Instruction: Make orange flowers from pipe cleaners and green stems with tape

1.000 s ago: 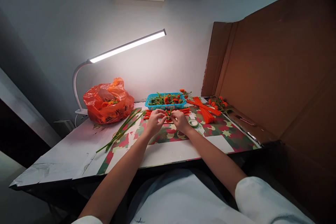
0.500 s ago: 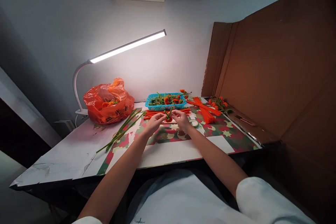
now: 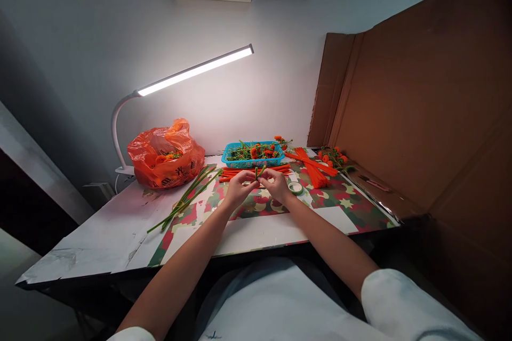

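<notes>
My left hand [image 3: 241,188] and my right hand [image 3: 276,185] meet above the middle of the table, fingertips close together. Between them they pinch a small green piece [image 3: 260,172], its two ends sticking up in a V. The fingers hide most of it. Just behind the hands lies a bundle of orange-red sticks [image 3: 232,173]. Further back is a blue basket [image 3: 229,163] filled with green stems and orange flowers [image 3: 254,153]. A roll of green tape [image 3: 295,187] lies right of my right hand.
Left of my hands lie long green stems [image 3: 186,200] and a red plastic bag [image 3: 166,157] holding flowers. A lamp [image 3: 116,122] stands behind the bag. Crossed orange-red bundles [image 3: 314,168], more flowers [image 3: 334,157] and a cardboard wall [image 3: 408,96] are on the right.
My left hand has shifted slightly right, closer to my right hand. The green piece has turned a little, and the orange-red part below it is now hidden by the fingers.
</notes>
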Tool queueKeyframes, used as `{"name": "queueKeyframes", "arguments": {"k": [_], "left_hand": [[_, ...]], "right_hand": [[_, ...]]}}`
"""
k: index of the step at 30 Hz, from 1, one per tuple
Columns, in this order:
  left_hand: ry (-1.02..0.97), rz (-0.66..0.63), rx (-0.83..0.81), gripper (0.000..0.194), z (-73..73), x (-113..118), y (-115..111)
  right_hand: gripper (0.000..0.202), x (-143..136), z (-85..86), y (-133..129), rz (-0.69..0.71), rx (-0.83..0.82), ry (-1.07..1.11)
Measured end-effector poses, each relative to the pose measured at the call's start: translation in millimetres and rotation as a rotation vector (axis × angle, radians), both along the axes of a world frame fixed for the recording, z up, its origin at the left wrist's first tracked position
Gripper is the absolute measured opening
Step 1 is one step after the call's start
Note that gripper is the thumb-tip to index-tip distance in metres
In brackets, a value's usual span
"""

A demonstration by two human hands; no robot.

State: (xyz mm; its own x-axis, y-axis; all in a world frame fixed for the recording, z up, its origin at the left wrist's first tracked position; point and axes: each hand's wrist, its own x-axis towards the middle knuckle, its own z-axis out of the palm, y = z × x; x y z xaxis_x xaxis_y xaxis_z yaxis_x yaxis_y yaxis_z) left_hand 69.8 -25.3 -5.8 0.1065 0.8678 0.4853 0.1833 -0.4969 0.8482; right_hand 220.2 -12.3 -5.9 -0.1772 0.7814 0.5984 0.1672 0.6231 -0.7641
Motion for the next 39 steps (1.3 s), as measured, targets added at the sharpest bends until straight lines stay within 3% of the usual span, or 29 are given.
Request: {"name": "queueKeyframes", "arguments": {"k": [3,7,12,19,22,26,33,36,39], "left_hand": [[0.015,0.026,0.078,0.024,0.0,-0.1,1.4],[-0.099,0.003,0.005,0.028,-2.2,-2.0,5.6],[-0.125,-0.031,-0.031,0.029,-4.6,-2.4,7.3],[0.131,0.046,-0.031,0.019,-0.1,-1.3,1.1],[0.238,0.069,-0.013,0.02,2.2,-1.3,-0.7],[0.286,0.093,0.008,0.021,-0.1,-2.8,1.7],[0.288,0.085,0.021,0.02,-5.0,-3.1,4.3],[0.275,0.085,0.027,0.019,-1.4,-2.0,2.3],[0.256,0.088,0.052,0.016,1.8,-1.5,1.7]], "right_hand": [[0.015,-1.2,-1.8,4.9,0.004,-0.112,0.101],[0.017,-1.4,-4.3,13.6,-0.006,-0.226,0.32],[0.018,-1.0,-6.5,18.0,0.042,-0.351,0.4],[0.014,-1.2,-7.1,10.9,-0.022,-0.101,0.178],[0.013,-1.1,-5.6,7.7,-0.011,-0.074,0.124],[0.012,0.7,-3.3,6.5,0.045,-0.085,0.057],[0.011,3.7,-3.8,6.3,-0.016,0.104,-0.136],[0.017,0.3,-5.3,9.8,-0.051,-0.065,-0.004],[0.022,-5.6,-4.0,12.9,0.027,-0.363,0.282]]}}
